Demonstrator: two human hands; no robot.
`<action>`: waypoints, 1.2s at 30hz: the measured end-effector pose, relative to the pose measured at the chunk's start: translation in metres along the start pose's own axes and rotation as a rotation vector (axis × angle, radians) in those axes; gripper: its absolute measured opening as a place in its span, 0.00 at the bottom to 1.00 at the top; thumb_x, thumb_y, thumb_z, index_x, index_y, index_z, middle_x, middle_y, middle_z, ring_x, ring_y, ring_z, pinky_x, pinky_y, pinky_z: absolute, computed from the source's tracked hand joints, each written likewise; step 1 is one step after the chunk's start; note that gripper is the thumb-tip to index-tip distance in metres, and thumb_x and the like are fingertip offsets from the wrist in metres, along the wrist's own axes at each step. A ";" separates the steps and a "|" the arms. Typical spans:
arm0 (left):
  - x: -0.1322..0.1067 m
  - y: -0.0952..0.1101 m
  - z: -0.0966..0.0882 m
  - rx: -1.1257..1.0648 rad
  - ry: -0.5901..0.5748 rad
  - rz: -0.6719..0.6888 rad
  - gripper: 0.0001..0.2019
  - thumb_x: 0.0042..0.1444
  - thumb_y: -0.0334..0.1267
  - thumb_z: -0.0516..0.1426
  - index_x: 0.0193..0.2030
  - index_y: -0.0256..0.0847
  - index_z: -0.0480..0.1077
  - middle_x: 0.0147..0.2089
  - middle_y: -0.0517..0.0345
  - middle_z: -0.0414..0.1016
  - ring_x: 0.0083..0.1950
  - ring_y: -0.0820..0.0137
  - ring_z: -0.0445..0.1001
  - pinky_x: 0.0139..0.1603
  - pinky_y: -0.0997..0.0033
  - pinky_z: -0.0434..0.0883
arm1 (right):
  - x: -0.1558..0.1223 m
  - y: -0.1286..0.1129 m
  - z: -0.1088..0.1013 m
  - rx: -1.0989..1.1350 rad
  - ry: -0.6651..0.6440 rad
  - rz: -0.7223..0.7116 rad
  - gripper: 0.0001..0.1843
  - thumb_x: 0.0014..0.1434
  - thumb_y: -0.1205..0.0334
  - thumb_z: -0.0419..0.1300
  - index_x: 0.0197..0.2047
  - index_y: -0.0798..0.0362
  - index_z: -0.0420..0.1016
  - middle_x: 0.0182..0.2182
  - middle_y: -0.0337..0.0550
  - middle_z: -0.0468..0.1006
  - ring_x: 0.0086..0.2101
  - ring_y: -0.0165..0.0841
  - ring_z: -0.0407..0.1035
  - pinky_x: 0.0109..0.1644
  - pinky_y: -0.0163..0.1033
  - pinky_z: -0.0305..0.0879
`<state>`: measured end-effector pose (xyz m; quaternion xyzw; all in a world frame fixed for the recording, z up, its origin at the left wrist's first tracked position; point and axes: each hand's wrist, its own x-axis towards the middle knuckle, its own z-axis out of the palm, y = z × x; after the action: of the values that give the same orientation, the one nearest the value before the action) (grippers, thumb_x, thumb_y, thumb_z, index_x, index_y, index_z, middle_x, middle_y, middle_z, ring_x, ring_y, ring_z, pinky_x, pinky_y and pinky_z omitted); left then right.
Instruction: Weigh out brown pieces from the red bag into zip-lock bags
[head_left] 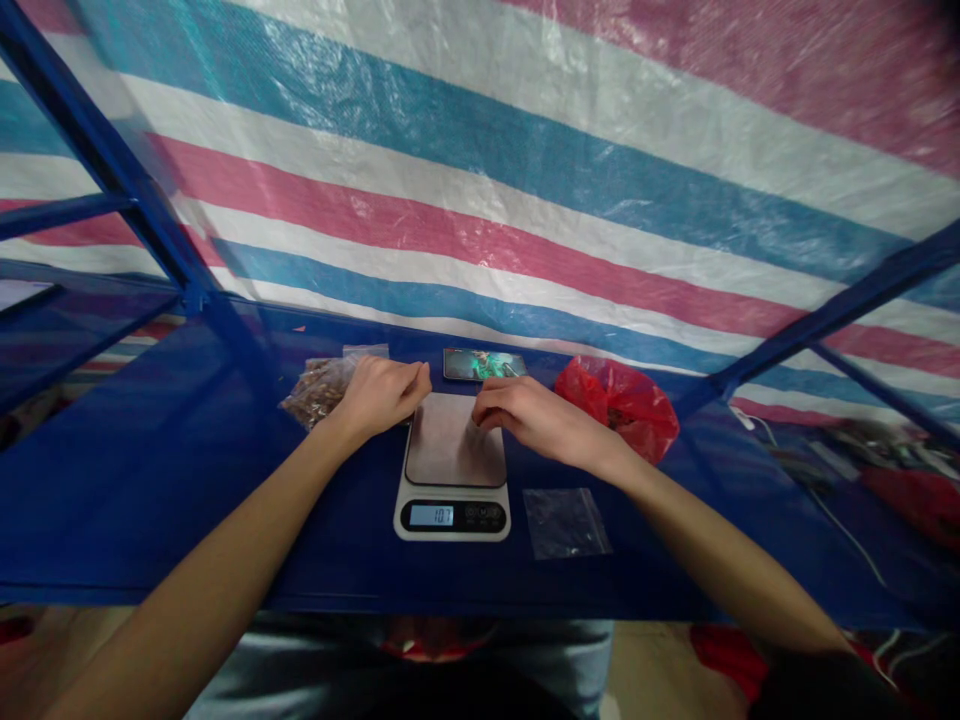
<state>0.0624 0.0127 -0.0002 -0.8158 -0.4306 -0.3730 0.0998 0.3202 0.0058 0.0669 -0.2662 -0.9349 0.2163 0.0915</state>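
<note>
a blue painted metal bench (150, 500) runs across the view, with blue frame bars (97, 140) rising at the left and right. a pink, white and blue striped plastic tarpaulin (480, 200) hangs behind it. at the left of the bench top lies a clear bag of brown pieces (319, 395), partly hidden by the left hand (379, 395), which sits just beside it. that hand's fingers (416, 378) draw into a narrow pinch near the steel platform of a white digital scale (451, 465); whether they hold something small, i cannot tell. the scale's lit display seems to read 10.7. a smartphone (484, 364) lies behind the scale, its screen lit. the right hand (536, 420) curves narrowly over the platform's far part, and i cannot tell whether its fingers (487, 405) touch the steel or hold anything. a crumpled red plastic bag (619, 405) sits just right of that hand, and a flat clear zip bag (566, 522) lies near the scale's front right corner. farther right, a white cable (840, 520) and blurred red-and-dark clutter (900, 490) are hard to make out, cut off by the frame.
</note>
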 end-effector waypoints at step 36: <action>-0.001 0.000 0.000 0.023 0.024 -0.008 0.26 0.69 0.39 0.49 0.17 0.40 0.66 0.15 0.59 0.66 0.17 0.73 0.61 0.25 0.68 0.50 | -0.171 0.112 -0.018 -0.239 0.474 0.557 0.10 0.54 0.68 0.59 0.37 0.52 0.81 0.37 0.49 0.85 0.37 0.42 0.80 0.43 0.45 0.74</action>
<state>0.0621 0.0124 -0.0014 -0.8081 -0.4371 -0.3783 0.1129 0.5205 0.0058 0.0229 -0.5615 -0.7982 0.0547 0.2114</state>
